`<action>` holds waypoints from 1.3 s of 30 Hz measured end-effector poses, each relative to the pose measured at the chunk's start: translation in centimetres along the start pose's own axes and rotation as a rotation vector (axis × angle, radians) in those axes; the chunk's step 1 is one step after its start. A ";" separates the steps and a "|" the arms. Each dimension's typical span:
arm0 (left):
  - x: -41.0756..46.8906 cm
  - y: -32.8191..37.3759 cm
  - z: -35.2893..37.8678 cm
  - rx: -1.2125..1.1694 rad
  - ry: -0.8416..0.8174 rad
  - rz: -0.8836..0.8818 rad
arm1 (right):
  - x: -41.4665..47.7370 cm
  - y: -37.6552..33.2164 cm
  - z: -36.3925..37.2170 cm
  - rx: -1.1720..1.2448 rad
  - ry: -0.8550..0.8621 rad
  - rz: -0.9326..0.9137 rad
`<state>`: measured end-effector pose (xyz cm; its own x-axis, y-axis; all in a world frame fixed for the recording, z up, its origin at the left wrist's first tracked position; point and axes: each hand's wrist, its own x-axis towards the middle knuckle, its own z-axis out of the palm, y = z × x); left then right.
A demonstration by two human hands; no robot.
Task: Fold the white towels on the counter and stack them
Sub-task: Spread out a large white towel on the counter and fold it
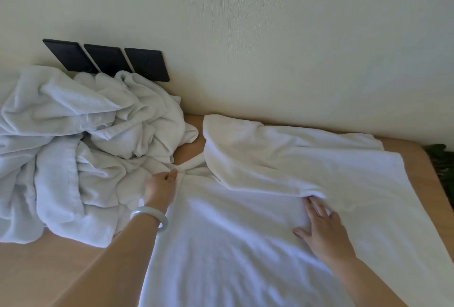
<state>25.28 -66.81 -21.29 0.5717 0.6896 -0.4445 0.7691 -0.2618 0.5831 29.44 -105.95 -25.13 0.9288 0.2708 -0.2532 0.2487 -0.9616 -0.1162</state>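
Barely starting: gripping the spread towel (233,245) by its far edge with the left hand (159,188), pressing its right half with the flat right hand (324,230); leaving the crumpled pile (73,134) left of it on the tabletop (49,270) unfolded, unstacked.

Hands (324,230) on spread towel (221,233), crumpled pile (73,147)

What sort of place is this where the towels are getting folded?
Probably a hotel room or housekeeping area: a heap of white towels beside a spread towel, a light wooden counter against a plain wall, and three black wall plates.
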 end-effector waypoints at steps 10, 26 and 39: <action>-5.1 -1.4 0.3 0.303 0.133 0.437 | -0.8 3.6 -3.5 0.252 0.336 0.226; -11.6 -4.2 5.4 0.821 -0.421 0.508 | -5.5 6.2 -1.9 0.003 -0.313 0.267; -17.4 -11.0 4.1 0.949 -0.169 0.753 | -10.9 5.4 -1.4 -0.034 -0.031 0.208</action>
<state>8.02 -78.65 -22.76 0.9396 0.0751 -0.3339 0.0924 -0.9951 0.0363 21.00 -114.16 -21.65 0.9522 0.0670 -0.2980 0.0621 -0.9977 -0.0261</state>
